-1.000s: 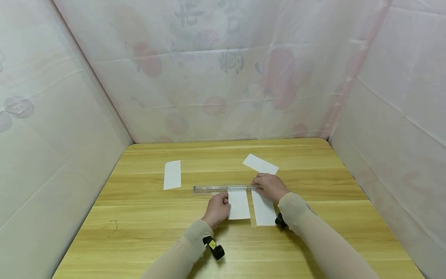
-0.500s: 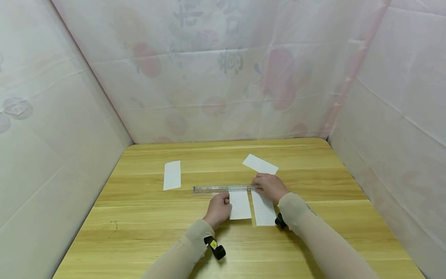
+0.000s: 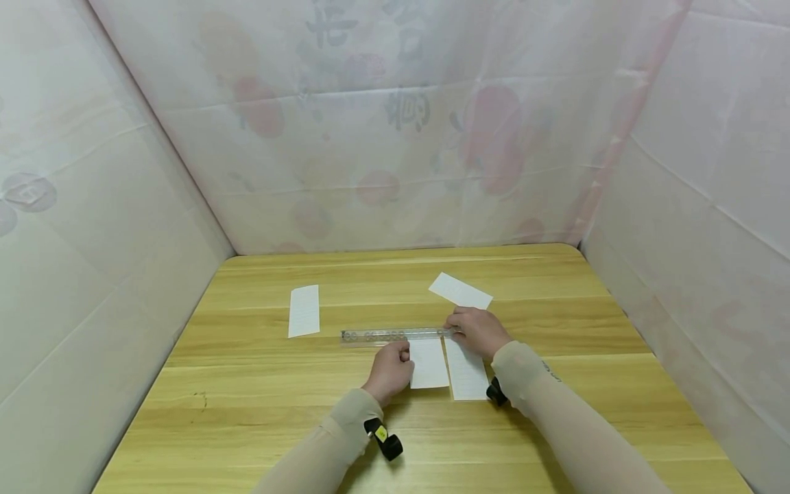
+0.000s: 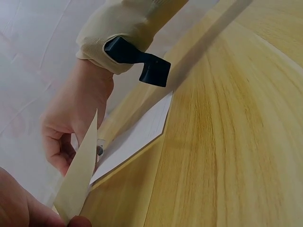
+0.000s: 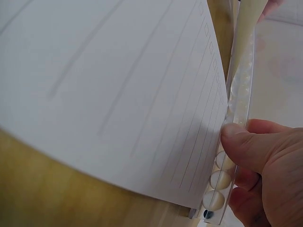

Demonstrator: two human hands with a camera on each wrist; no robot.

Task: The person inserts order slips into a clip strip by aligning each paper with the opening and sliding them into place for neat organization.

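Note:
My left hand (image 3: 390, 370) pinches the left edge of a small lined sheet of paper (image 3: 429, 365); the left wrist view shows this sheet (image 4: 78, 175) tilted up off the table. Along its top runs a long clear plastic strip (image 3: 370, 336) with a row of round holes. My right hand (image 3: 480, 331) grips the strip's right end, thumb (image 5: 241, 144) on one face and fingers behind. A second lined sheet (image 3: 467, 374) lies just right of the first, its top edge at the strip, partly covered by the right hand.
One white paper slip (image 3: 304, 311) lies at the back left of the wooden table (image 3: 247, 384). Another slip (image 3: 461, 291) lies slanted behind the right hand. Fabric walls (image 3: 382, 151) enclose the table's back and sides.
My left hand has slid slightly to the right with its sheet, narrowing the gap to the second sheet. The right hand and the clear strip stay about where they were.

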